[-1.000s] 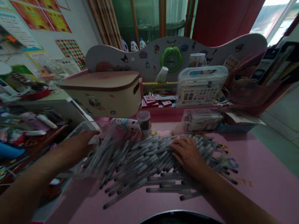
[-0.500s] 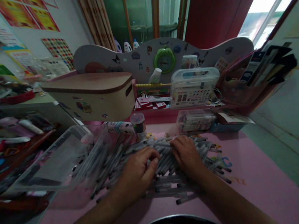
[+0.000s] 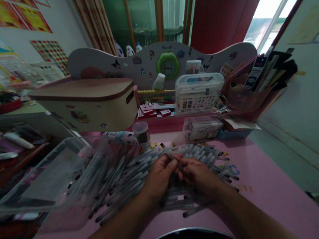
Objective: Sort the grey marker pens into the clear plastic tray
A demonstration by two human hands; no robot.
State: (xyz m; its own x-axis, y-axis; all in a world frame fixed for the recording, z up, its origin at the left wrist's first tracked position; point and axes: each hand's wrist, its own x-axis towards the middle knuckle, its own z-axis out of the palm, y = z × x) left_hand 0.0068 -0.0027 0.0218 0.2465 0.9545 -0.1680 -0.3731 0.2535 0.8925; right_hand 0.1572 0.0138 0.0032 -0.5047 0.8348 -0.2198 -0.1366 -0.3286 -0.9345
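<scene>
A clear-barrelled pen [image 3: 168,152] with a dark end slants up and away from me between my hands. My left hand [image 3: 159,176] is closed round its middle, thumb and fingers pinching it. The fingers of my right hand [image 3: 200,172] close on its near end, touching the left fingertips. Beneath and around both hands spreads a pile of similar pens [image 3: 133,174], most with dark ends. Part of the pile is hidden under my hands and forearms.
A clear plastic bin [image 3: 39,185] stands at the table's left edge. Behind the pile are a round clear tub [image 3: 141,133] and a clear box [image 3: 203,128]. The pink table [image 3: 269,199] extends right. A lidded cream box [image 3: 103,111] stands back left.
My hands have come together from apart over the pile, and a pen is now raised between them. The whole view has shifted slightly.
</scene>
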